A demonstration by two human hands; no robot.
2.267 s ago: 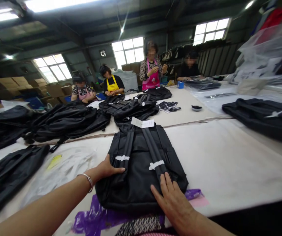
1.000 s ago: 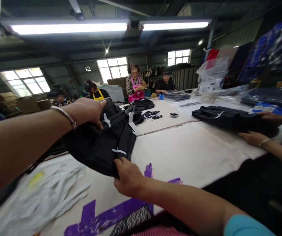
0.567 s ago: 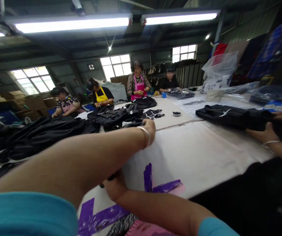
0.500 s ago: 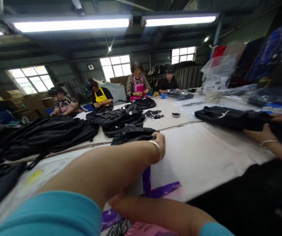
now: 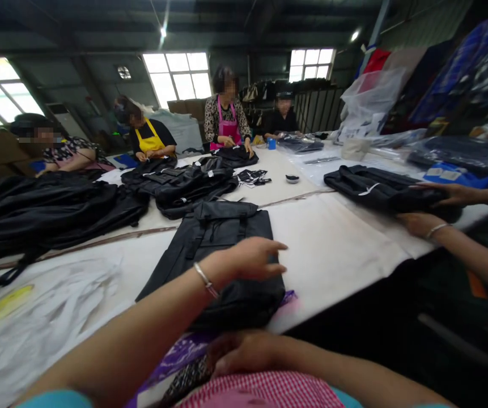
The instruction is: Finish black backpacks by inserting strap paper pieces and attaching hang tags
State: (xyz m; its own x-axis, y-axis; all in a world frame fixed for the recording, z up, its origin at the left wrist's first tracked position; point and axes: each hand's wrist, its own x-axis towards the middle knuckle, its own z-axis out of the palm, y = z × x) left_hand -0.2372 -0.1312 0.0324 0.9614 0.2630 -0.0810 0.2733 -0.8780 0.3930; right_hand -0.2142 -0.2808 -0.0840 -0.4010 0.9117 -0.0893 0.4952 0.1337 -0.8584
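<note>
Table [image 5: 312, 243]: near bag [image 5: 218, 235] seemingly being positioned; L hand [image 5: 261, 258] grip apart, R hand [image 5: 239, 350] grip can't be told; steadying prob. needed.

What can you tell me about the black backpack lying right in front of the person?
The black backpack looks like smooth, faintly shiny synthetic fabric. It lies on the white table, its top end away from the person. A flap is folded down over the top, with two dark straps running below it. The left hand is over it, fingers spread; the right hand is by its near edge. Whether either touches it is unclear.
</note>
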